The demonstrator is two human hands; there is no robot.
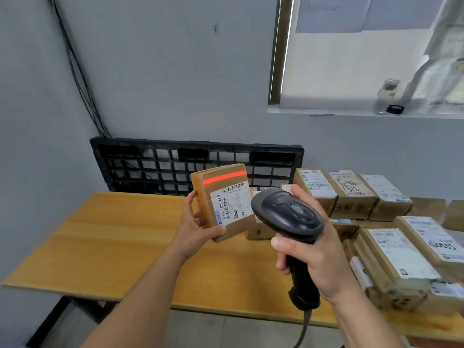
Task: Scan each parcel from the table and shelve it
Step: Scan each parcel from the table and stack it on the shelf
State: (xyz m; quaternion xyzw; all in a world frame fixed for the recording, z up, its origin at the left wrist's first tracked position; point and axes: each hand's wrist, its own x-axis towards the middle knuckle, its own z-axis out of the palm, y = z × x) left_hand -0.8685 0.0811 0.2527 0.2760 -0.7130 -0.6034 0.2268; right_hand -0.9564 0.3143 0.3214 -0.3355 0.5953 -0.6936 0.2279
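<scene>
My left hand (194, 228) grips a small brown cardboard parcel (224, 200) upright above the wooden table (113, 247), its white label facing me. A red scan line lies across the parcel's top, just above the label's barcode. My right hand (316, 257) holds a black handheld barcode scanner (288, 217) by its handle, its head aimed at the parcel from the right. The scanner's cable hangs down at the bottom edge. Several more labelled parcels (391, 249) are stacked on the table's right side.
A black plastic pallet (195, 162) leans against the grey wall behind the table. Cables run down the wall at the left. A window sill at the upper right carries a bottle (388, 95) and papers. No shelf is in view.
</scene>
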